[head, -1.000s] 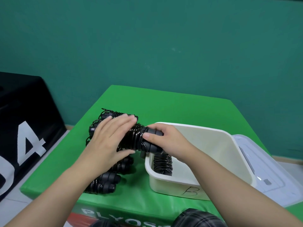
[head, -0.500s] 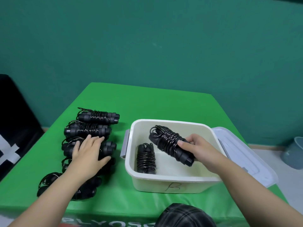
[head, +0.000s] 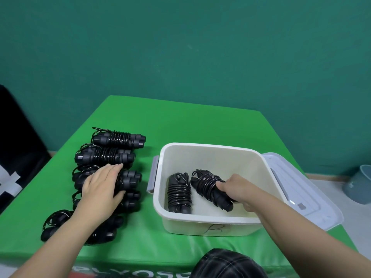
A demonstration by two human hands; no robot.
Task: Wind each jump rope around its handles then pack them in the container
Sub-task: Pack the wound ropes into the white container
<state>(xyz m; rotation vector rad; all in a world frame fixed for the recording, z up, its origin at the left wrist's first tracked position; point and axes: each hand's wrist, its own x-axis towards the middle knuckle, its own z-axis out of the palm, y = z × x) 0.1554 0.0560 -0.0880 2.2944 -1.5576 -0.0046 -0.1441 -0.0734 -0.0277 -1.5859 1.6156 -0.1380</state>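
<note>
My left hand (head: pixel 101 185) is resting, fingers straight and together, on the third wound jump rope (head: pixel 128 178) in the row on the green mat (head: pixel 180 125). My right hand (head: pixel 239 189) is gripping a wound rope bundle (head: pixel 206 183) inside the white container (head: pixel 202 147), beside one packed bundle (head: pixel 178 192); the clear lid (head: pixel 313 199) is lying to the right.

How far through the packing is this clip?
Early. One wound rope already lies in the container. The right hand is holding a second rope inside it. Five wound ropes remain on the mat; the left hand rests on the third one.
</note>
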